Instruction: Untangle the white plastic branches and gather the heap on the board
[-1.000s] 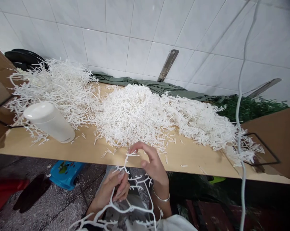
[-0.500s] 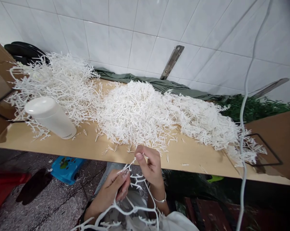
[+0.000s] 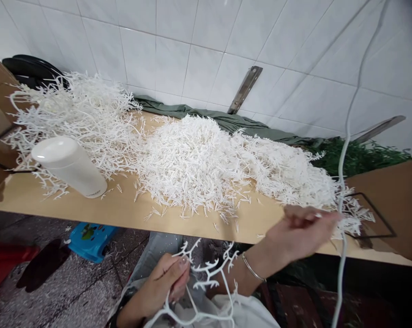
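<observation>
My left hand (image 3: 168, 278) is closed around a white branched plastic stem (image 3: 199, 315) in front of the board's near edge. Its forked twigs spread out to the right of the fingers, and its thicker loop hangs over my lap. My right hand (image 3: 300, 232), slightly blurred, is over the right part of the board with its fingers pressed together. A tiny white spot shows at its fingertips, too small to name. Beside those fingertips lies the right heap of white plastic pieces (image 3: 288, 173). In the middle is a heap of small white sprigs (image 3: 192, 159).
A tangle of longer white stems (image 3: 79, 114) lies at the left, behind a white bottle (image 3: 71, 166). A white cable (image 3: 344, 155) hangs at the right. Cardboard flaps (image 3: 397, 200) border the board (image 3: 188, 224). Below stands a blue stool (image 3: 91, 239).
My right hand has left the stem near my left hand and swung right to the right heap. The left hand still holds the stem, whose twigs now spread free.
</observation>
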### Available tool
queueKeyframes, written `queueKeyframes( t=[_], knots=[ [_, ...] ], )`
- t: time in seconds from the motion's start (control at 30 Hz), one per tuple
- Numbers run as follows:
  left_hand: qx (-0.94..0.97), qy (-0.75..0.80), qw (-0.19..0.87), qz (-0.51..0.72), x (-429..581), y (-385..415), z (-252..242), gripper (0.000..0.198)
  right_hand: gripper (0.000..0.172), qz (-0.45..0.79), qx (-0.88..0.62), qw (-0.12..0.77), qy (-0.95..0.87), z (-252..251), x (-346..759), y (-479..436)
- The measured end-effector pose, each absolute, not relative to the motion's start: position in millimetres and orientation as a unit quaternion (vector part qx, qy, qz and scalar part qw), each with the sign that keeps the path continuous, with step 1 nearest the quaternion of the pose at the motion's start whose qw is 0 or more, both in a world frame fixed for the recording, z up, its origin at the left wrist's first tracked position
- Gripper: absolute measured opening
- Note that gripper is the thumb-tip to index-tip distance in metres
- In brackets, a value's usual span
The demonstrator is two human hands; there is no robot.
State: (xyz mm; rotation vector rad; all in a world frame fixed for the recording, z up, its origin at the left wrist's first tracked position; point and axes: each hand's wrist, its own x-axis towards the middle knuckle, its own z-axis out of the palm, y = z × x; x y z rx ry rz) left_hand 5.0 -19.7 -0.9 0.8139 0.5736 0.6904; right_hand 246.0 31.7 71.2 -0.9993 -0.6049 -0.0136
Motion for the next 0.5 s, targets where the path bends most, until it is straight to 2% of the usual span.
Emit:
queueKeyframes(
  t=[0.1,0.27,0.33,0.5],
  knots=[
    [0.332,0.254,0.829,0.37,7.4,-12.7,0.0,0.052,0.038,-0.017,-0.44,0.854,-0.277,75.6,255.1,29.7],
    [0.313,0.244,0.833,0.385,14.1,-4.1,2.8,0.051,0.031,0.166,-0.482,0.774,-0.376,58.3,235.4,36.9],
    [0.31,0.252,0.835,0.378,14.4,-3.1,-0.6,0.051,0.029,0.202,-0.508,0.738,-0.396,50.0,234.5,41.2],
    [0.323,0.23,0.871,0.29,1.3,1.8,-10.7,0.05,0.03,0.167,-0.59,0.678,-0.406,27.3,245.4,48.0]
  ],
)
